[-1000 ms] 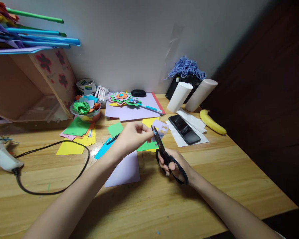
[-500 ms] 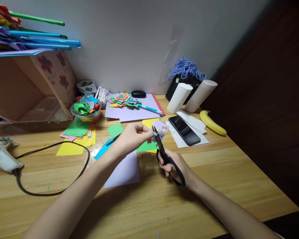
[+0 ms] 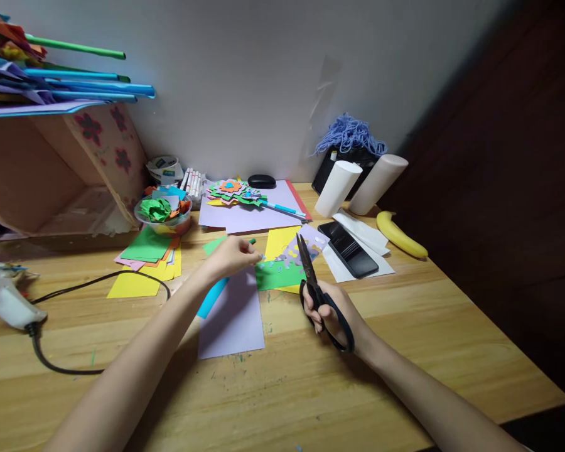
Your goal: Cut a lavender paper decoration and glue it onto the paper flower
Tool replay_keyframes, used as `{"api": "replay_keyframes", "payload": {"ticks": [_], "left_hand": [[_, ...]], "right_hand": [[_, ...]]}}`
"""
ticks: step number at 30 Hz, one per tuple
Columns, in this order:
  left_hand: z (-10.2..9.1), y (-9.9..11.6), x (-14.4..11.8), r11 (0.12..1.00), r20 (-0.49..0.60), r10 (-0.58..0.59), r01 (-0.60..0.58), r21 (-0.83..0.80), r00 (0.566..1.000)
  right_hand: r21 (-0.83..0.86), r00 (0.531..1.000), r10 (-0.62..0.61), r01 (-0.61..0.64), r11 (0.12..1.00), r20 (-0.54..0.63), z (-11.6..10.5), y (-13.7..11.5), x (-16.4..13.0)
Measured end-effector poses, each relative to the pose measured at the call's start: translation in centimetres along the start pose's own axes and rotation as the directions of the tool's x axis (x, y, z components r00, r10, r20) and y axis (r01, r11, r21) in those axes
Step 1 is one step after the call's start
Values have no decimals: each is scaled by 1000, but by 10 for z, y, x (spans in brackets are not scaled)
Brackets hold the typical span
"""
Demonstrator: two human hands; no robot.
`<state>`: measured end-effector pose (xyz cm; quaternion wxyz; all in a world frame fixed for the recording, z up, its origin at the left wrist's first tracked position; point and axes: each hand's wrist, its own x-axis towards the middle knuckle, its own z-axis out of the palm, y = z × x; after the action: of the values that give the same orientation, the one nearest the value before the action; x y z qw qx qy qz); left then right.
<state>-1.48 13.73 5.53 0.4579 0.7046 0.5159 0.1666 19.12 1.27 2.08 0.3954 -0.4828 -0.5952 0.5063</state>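
Note:
My right hand (image 3: 332, 311) is wrapped round the handles of black scissors (image 3: 309, 263), their blades together and pointing up and away. My left hand (image 3: 235, 256) is pinched closed above the papers, with a tiny pale blue paper piece (image 3: 262, 257) at its fingertips. Small pale cut bits lie on a green sheet (image 3: 282, 277) just right of that hand. Behind the blades is a lavender sheet with cut-out holes (image 3: 316, 238), over a yellow sheet (image 3: 275, 242). A larger lavender sheet (image 3: 233, 326) and a blue strip (image 3: 211, 298) lie below my left hand.
A phone (image 3: 353, 251) and banana (image 3: 402, 235) lie at right, below white rolls (image 3: 339, 188). A paper flower (image 3: 230, 188) rests at the back. At left are a bowl of scraps (image 3: 162, 213), coloured paper (image 3: 145, 245), a glue gun (image 3: 12, 301) with its cord, and a cardboard box (image 3: 108, 157).
My left hand has moved left and away from the scissors, with a tiny paper piece at its fingertips. The scissors have shifted slightly right.

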Motion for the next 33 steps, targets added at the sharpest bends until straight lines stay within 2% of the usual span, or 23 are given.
{"api": "replay_keyframes", "payload": {"ticks": [2, 4, 8, 10, 12, 14, 17, 20, 25, 29, 31, 33], "left_hand": [[9, -10, 6, 1000, 64, 2, -4, 31, 998], [14, -14, 9, 996, 77, 3, -10, 84, 997], [13, -2, 5, 996, -39, 18, -15, 88, 999], [12, 12, -3, 995, -23, 42, -44, -95, 999], [12, 27, -12, 948, 75, 120, -92, -305, 990], [15, 38, -21, 887, 173, 212, -115, -447, 962], [21, 46, -29, 829, 223, 289, -127, -545, 931], [26, 46, -29, 801, 240, 252, -62, -595, 937], [30, 40, -24, 788, 228, 215, -31, -615, 949], [29, 34, -21, 855, 188, 184, -62, -515, 965], [26, 32, -20, 884, 120, 157, -85, -459, 980], [22, 32, -19, 890, 57, 154, -114, -442, 986]], "right_hand": [[-1, 1000, 1, -1, 1000, 2, 0, 0, 0], [1, 1000, 7, -7, 1000, 7, 0, 1, 0], [18, 1000, 17, -17, 1000, 16, 1, 1, 0], [50, 1000, 18, -19, 999, 20, 2, 0, 0], [92, 1000, 19, -21, 996, 25, 3, -2, 1], [129, 999, 27, -31, 991, 29, 5, -4, 2], [181, 998, 53, -58, 982, 32, 7, -7, 3], [222, 996, 61, -73, 972, 64, 8, -8, 3], [280, 993, 27, -59, 958, 117, 9, 2, 2], [357, 989, -30, -23, 934, 143, 8, 8, 6], [394, 991, -58, 7, 919, 118, 8, 5, 9], [421, 998, -56, 37, 906, 32, 6, 0, 11]]}}
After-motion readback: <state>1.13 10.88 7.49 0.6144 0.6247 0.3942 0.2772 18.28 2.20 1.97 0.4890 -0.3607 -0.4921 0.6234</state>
